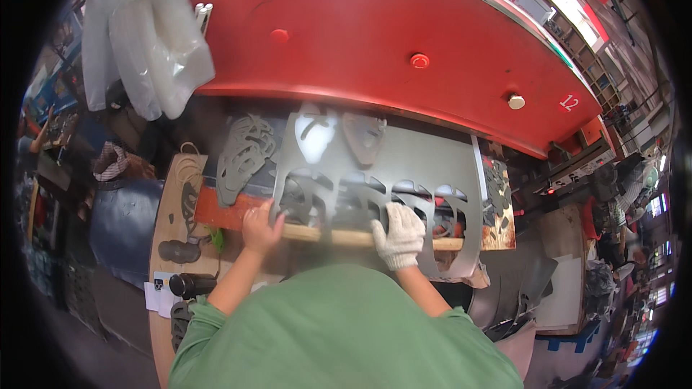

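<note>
A wide grey sheet (432,151) with a row of shaped cut-outs along its near side lies on the work surface under the red machine. My left hand (261,229), bare, is closed at the sheet's near left edge, thumb toward the right. On my right hand (401,236) is a pale knitted glove; it grips a near strip between cut-outs, though its fingertips are partly hidden. Two shaped pieces, probably cutting dies, rest on the far part of the sheet: a shiny one (315,135) and a brownish one (362,140). A wooden bar (346,237) runs beneath the near edge.
A red machine body (346,36) with buttons spans the far side. Grey cut pieces (247,151) are piled left of the sheet, with scraps (496,194) to its right. Clear plastic bags (155,50) hang at upper left. A black bottle (191,285) lies on the left wooden table (164,245).
</note>
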The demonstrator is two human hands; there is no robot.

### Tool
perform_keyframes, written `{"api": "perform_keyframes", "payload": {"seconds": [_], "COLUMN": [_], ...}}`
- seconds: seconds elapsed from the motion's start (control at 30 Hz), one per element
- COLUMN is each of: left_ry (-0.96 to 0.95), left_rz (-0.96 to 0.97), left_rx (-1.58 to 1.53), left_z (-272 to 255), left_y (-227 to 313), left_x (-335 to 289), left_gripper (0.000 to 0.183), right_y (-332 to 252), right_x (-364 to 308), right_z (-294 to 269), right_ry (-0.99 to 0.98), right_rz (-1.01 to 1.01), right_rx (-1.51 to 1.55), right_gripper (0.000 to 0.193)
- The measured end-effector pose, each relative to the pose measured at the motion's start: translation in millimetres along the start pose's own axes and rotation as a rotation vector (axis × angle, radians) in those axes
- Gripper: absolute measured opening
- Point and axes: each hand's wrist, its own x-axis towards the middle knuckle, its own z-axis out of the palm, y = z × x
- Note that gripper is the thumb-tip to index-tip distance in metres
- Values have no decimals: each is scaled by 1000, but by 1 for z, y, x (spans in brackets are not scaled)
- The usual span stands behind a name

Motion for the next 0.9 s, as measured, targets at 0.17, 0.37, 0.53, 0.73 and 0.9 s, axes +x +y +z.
{"api": "perform_keyframes", "payload": {"seconds": [0.17,0.37,0.53,0.73,0.9], "left_ry": [15,-59,-35,-2,-23], "left_rz": [-96,-269,-301,-303,-318], "left_rx": [53,53,122,96,62], "left_z": [55,95,116,128,128], "left_y": [-20,-39,-50,-63,-72], "left_x": [56,120,145,147,147], "left_gripper": [46,43,44,39,37], "right_y": [49,260,337,219,149], "right_x": [82,238,278,192,115], "right_z": [22,-84,-113,-58,8], "right_ry": [155,267,43,-311,1], "right_rz": [83,386,166,-41,51], "right_rx": [117,-558,-541,-599,-152], "right_gripper": [26,19,26,12,37]}}
